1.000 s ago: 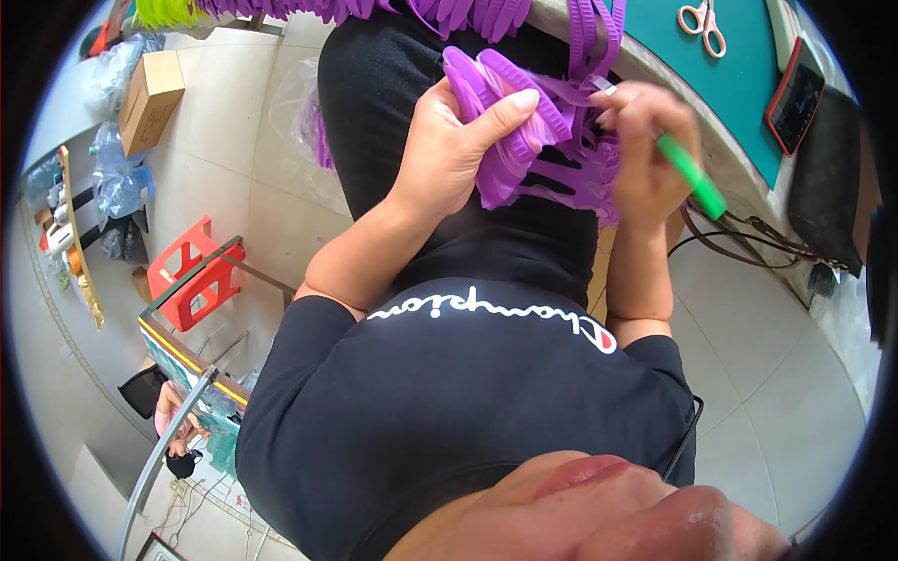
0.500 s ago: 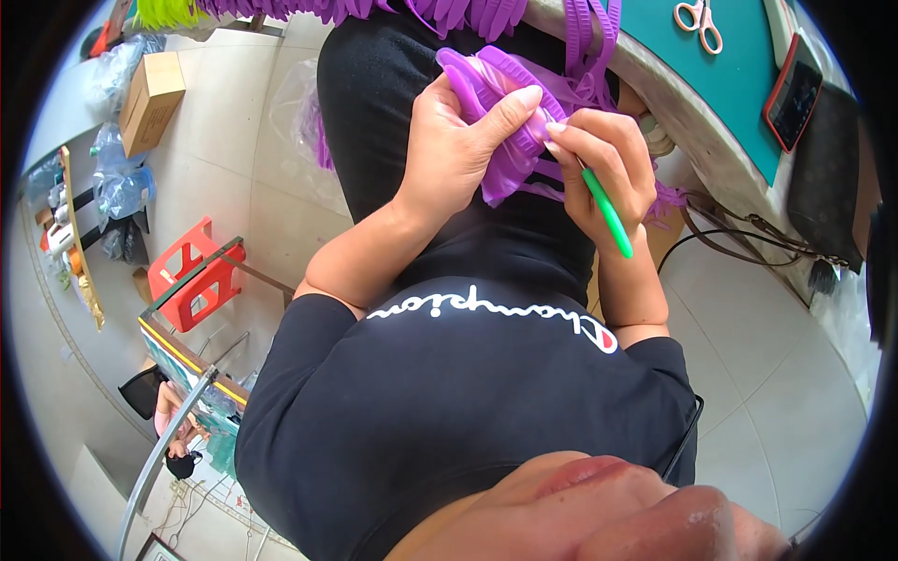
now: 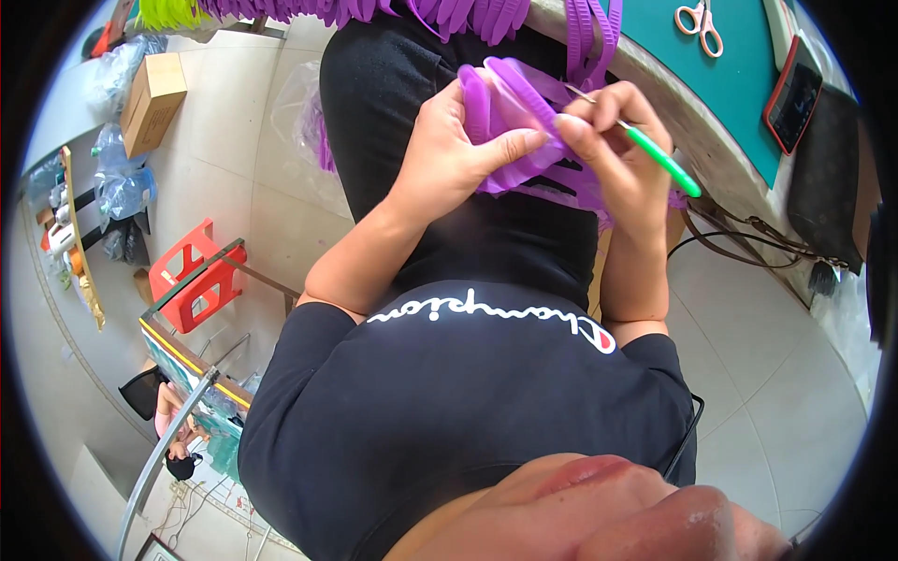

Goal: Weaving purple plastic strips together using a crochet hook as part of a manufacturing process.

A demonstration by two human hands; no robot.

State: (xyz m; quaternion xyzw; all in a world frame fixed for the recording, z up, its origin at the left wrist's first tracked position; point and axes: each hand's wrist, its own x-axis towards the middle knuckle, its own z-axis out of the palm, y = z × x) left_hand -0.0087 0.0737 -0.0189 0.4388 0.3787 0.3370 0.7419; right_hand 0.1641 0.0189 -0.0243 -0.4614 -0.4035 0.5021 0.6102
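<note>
Over my lap, my left hand (image 3: 449, 159) is closed on a soft, translucent purple molded piece (image 3: 524, 122) with raised ribbed edges, its thumb pressing on the near side. Close by on the right, my right hand (image 3: 629, 159) grips a thin tool with a green handle (image 3: 666, 164). The tool's slim metal tip points up and left, beside the piece's right edge. The right thumb lies against that edge; whether it pinches the piece I cannot tell. More purple strips (image 3: 589, 37) hang and lie just beyond the hands.
A green-topped table (image 3: 697, 89) at the upper right holds pink-handled scissors (image 3: 702, 28) and a red-cased phone (image 3: 793, 93). Purple pieces (image 3: 365, 7) are heaped at the top. To the left stand a red stool (image 3: 201, 276) and a cardboard box (image 3: 154, 103). Another person (image 3: 178, 430) sits far left.
My right hand has swung the green-handled tool outward to the right, its tip now away from the piece's middle. The purple piece has shifted slightly right and turned in my left hand.
</note>
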